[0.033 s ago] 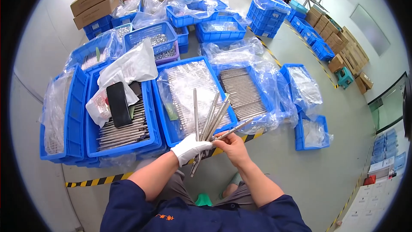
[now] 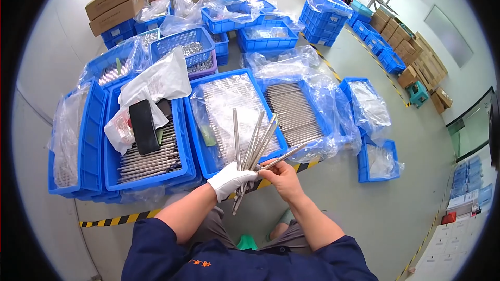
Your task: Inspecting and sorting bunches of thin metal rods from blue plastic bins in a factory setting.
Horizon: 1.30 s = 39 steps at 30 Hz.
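My left hand [image 2: 229,180], in a white glove, is closed round a fanned bundle of slim metal rods [image 2: 254,148]. Their upper ends spread over the near edge of a blue crate [image 2: 197,148], and their lower ends stick out below the glove. Bare and just to the right, my right hand [image 2: 283,179] pinches one metal rod [image 2: 289,155] that slants up to the right. That rod's lower end is hidden at the fingers and glove. Rows of similar rods under clear plastic fill the crate beyond my hands.
Rods [image 2: 294,112] fill another crate to the right. At left, a black phone [image 2: 144,127] and a white plastic bag [image 2: 161,75] lie on a crate of rods. Blue baskets and cardboard boxes [image 2: 115,2] stand behind. Striped tape [image 2: 122,219] marks the floor; people work far back.
The rods in my left hand have shifted very slightly, the upright one a little to the left. Both hands keep their places.
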Available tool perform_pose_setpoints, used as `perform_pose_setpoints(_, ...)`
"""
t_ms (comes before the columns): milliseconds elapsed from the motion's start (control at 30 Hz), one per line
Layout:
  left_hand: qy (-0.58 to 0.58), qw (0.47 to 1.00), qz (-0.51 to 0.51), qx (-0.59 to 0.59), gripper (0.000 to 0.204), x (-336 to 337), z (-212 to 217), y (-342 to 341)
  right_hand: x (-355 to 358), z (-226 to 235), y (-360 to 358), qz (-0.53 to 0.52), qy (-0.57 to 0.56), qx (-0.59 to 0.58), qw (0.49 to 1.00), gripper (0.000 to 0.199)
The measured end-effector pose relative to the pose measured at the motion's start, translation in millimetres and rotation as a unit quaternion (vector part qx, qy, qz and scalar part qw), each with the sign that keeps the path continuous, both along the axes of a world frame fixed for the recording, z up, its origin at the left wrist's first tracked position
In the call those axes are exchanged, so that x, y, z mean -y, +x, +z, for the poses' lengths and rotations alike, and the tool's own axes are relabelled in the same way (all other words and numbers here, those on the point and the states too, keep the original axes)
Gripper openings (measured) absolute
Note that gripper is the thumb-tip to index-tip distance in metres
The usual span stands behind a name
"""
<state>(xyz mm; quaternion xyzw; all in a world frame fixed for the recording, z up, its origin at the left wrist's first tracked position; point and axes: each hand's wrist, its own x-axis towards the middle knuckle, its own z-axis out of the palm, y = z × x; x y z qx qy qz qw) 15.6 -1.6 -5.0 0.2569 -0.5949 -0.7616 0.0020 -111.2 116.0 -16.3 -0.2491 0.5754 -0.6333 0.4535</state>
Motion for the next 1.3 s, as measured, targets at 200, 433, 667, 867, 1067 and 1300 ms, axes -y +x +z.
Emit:
perform_pose_setpoints(200,0.121,0.989,0.086,-0.009,0.024,-2,0,0,-7,8,-30,-0.042,-0.039,0.014,0.998,0.017)
perform_pose_setpoints(433,0.107,0.993,0.052,-0.027,0.021,-9,-7,-3,-2,-4,-8,-0.007,-0.009,0.055,0.998,0.018)
perform_pose_setpoints(667,0.137,0.985,0.089,-0.046,0.022,4,-6,1,-11,9,-29,0.144,0.033,0.185,0.972,0.015)
perform_pose_setpoints(867,0.214,0.970,0.057,-0.103,0.026,1,0,-2,-8,-16,-8,0.301,0.063,0.335,0.891,0.016)
perform_pose_setpoints(1067,0.142,0.980,0.081,-0.112,0.024,12,-12,3,-11,3,28,0.376,0.120,0.311,0.865,0.016)
perform_pose_setpoints(1300,0.166,0.967,0.136,-0.139,0.033,18,-6,1,-18,22,27,0.480,0.047,0.197,0.854,0.018)
